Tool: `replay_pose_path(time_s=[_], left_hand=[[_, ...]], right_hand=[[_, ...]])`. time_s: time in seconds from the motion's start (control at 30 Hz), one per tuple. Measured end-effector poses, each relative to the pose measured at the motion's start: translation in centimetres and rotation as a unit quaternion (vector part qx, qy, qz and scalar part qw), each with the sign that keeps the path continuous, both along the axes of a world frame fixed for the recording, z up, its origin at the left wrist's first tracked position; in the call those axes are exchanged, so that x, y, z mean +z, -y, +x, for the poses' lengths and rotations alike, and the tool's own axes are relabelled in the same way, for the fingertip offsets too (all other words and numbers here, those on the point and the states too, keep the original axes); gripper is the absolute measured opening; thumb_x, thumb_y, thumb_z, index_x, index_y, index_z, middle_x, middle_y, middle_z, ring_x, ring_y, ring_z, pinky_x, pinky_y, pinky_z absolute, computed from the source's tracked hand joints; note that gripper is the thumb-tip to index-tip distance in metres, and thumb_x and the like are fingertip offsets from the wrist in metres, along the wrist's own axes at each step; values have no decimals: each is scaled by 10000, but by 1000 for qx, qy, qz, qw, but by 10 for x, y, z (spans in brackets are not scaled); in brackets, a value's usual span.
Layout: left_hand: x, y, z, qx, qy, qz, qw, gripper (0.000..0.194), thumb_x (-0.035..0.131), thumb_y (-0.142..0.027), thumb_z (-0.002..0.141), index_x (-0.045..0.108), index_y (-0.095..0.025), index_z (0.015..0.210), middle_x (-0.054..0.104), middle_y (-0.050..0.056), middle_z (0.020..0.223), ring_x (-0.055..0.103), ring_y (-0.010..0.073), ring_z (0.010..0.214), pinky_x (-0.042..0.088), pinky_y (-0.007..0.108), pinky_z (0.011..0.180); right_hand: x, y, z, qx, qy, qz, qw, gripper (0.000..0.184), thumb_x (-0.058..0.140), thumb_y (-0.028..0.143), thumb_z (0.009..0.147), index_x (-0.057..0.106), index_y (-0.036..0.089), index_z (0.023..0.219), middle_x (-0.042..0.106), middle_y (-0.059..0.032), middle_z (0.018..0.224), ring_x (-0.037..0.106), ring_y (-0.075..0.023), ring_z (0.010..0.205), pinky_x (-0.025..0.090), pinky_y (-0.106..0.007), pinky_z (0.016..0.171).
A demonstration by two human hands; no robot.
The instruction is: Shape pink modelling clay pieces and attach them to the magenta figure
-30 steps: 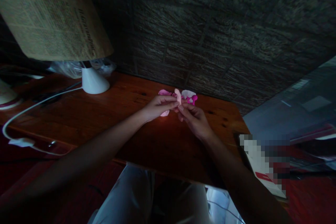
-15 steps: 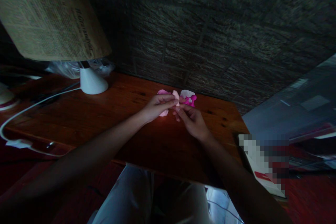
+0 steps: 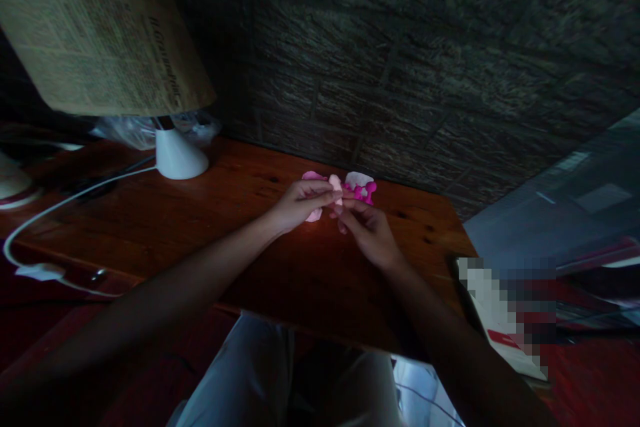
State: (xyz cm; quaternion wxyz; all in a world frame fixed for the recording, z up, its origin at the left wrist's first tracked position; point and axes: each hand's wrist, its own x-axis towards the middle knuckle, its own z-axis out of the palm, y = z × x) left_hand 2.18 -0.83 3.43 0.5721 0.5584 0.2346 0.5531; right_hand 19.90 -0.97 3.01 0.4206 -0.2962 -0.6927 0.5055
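Between my two hands, over the wooden table, is a small pale pink piece of what looks like soft modelling clay (image 3: 335, 183). My left hand (image 3: 299, 203) pinches it between thumb and fingers from the left. From the right, the fingertips of my right hand (image 3: 369, 228) close on its lower end. Behind my left hand, a pink piece (image 3: 313, 175) and a lighter pink piece (image 3: 315, 215) show in part on the table. Just beyond my right fingers lie a bright magenta piece (image 3: 369, 191) and a whitish piece (image 3: 359, 179).
A lamp with a newsprint shade (image 3: 125, 47) and white base (image 3: 179, 155) stands at the left on the wooden table (image 3: 240, 167). Its white cord (image 3: 55, 203) runs to the front edge. A dark brick wall (image 3: 320, 60) rises behind. A partly blurred-out box (image 3: 500, 320) stands at the right.
The whole view has shifted very slightly. Both hands keep their grip on the pale pink piece, with hardly any movement of the fingers.
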Motion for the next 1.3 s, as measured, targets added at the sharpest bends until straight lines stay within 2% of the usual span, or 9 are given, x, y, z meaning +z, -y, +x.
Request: replay_pose_path(time_s=[0.3, 0.5, 0.7, 0.87, 1.03, 1.2, 1.3], left_hand=[[-6, -3, 0, 27, 16, -10, 999, 303, 851, -439, 786, 784, -143, 780, 754, 58, 758, 678, 129, 694, 573, 278, 728], [-9, -5, -2, 43, 11, -3, 999, 282, 845, -402, 804, 781, -131, 759, 745, 51, 769, 671, 111, 677, 537, 234, 653], [-6, -6, -3, -14, 66, -34, 997, 289, 873, -402, 779, 807, -154, 912, 777, 69, 864, 706, 136, 761, 561, 258, 719], [-6, -5, -3, -36, 68, -35, 996, 266, 860, -380, 800, 786, -135, 874, 719, 26, 743, 641, 97, 619, 506, 212, 570], [-5, -4, -1, -49, 74, -39, 995, 244, 872, -360, 784, 798, -142, 866, 745, 47, 811, 652, 100, 682, 504, 213, 620], [-1, -2, -3, -64, 83, -52, 993, 293, 885, -362, 774, 822, -178, 992, 797, 86, 954, 702, 127, 796, 536, 235, 708], [0, -1, -3, -66, 95, -57, 992, 297, 899, -365, 756, 823, -171, 968, 792, 72, 910, 708, 127, 780, 533, 222, 669]], right_hand=[[-1, -2, 1, 10, -4, -3, 1000, 329, 698, 539, 894, 755, 215, 905, 641, 18, 716, 502, -98, 580, 442, -270, 592], [-3, -3, 2, 17, -8, -16, 1000, 293, 723, 501, 881, 762, 213, 912, 664, 12, 727, 504, -91, 571, 429, -264, 576], [-3, -3, 0, 44, -64, -80, 994, 245, 767, 461, 842, 778, 221, 888, 717, -9, 785, 506, -90, 564, 407, -259, 548], [-4, 0, -3, 73, -94, -126, 985, 284, 798, 503, 816, 779, 226, 881, 667, 9, 704, 526, -99, 583, 397, -252, 550], [-2, 1, -5, 60, -153, -177, 970, 316, 863, 506, 748, 781, 258, 927, 659, 29, 742, 518, -83, 574, 381, -235, 537], [0, 1, -5, 78, -156, -188, 967, 270, 844, 487, 767, 770, 242, 853, 675, 13, 749, 479, -86, 572, 377, -243, 537], [1, 2, -6, 86, -148, -185, 968, 270, 837, 487, 771, 774, 240, 862, 693, 2, 774, 473, -86, 582, 370, -242, 540]])
